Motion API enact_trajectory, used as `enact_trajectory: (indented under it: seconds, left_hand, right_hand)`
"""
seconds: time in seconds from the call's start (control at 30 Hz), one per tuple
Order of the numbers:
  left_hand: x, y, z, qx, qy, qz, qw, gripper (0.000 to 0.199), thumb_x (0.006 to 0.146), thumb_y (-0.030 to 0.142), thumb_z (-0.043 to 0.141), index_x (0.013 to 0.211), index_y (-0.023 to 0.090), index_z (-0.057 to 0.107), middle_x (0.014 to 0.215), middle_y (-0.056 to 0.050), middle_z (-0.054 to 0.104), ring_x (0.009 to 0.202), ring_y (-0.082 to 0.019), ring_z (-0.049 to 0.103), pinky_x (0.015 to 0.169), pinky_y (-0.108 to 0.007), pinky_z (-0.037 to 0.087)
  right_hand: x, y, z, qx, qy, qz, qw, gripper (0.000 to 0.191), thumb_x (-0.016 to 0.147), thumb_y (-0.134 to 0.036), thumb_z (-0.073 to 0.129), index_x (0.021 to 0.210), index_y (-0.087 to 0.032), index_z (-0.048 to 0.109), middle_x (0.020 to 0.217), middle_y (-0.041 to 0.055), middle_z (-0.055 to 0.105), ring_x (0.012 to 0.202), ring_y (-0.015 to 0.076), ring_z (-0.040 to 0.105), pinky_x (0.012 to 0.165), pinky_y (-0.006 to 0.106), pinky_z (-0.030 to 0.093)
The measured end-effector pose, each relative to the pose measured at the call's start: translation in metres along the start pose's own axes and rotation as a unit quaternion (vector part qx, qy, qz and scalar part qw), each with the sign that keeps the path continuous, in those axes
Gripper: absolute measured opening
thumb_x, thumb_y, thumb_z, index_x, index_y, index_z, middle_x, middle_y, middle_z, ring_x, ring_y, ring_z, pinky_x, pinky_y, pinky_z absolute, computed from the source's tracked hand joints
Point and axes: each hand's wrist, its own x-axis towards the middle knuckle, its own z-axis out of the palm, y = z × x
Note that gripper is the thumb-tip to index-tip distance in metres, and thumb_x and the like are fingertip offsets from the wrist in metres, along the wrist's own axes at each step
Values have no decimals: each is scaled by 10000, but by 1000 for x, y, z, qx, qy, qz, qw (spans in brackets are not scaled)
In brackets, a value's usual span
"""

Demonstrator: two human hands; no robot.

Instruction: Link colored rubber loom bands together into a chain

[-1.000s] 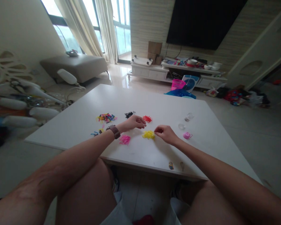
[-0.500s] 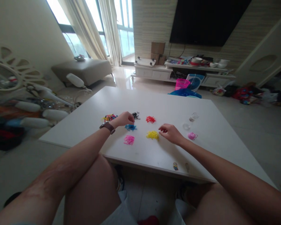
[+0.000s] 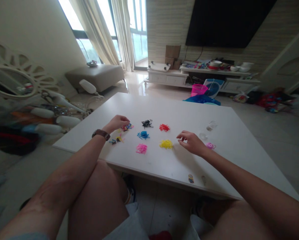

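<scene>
Where left hand point(image 3: 117, 122) touches, mixed bands point(image 3: 127, 127): shapeless heap, no long axis.

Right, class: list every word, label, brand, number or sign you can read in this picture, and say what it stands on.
None can be read.
Sticker at the table's near edge: a small picture, too small to show any lettering.
Cardboard boxes by the far wall: no print legible.

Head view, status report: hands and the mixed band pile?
Left hand on mixed-colour band pile, fingers curled. Right hand loose on white table, beside yellow pile. Nothing between them.
</scene>
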Motion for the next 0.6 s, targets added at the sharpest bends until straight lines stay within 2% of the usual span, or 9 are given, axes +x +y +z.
enact_trajectory:
  seconds: [0.13,0.3,0.4,0.6]
  left_hand:
    - [-11,-30,-17,-7,14,-46,999,378,500,409,801,742,122,754,677,-58,703,625,-161,576,580,-259,408]
    - [-15,-60,-25,3,22,-111,994,411,446,408,820,721,115,738,603,-43,665,551,-143,545,531,-254,388]
    - [-15,-67,-21,26,-11,-138,990,377,447,402,825,677,120,726,517,-21,606,509,-137,517,491,-246,361]
    - [-8,-65,-7,36,-88,-120,988,170,516,294,712,560,133,683,505,-30,607,499,-145,527,490,-246,380]
  right_hand:
    - [-1,1,-6,-5,-4,-4,1000,138,847,-176,573,900,-181,699,901,41,651,725,141,635,705,268,480]
    - [1,0,-11,-10,2,-13,1000,143,852,-193,570,904,-189,703,904,44,654,733,149,636,714,280,478]
    - [1,1,-11,-12,-4,-12,1000,145,855,-204,567,902,-189,703,910,46,654,730,150,635,704,284,476]
    - [0,2,-10,-12,-17,-1,1000,151,874,-224,552,901,-197,697,924,45,655,747,154,640,709,287,477]
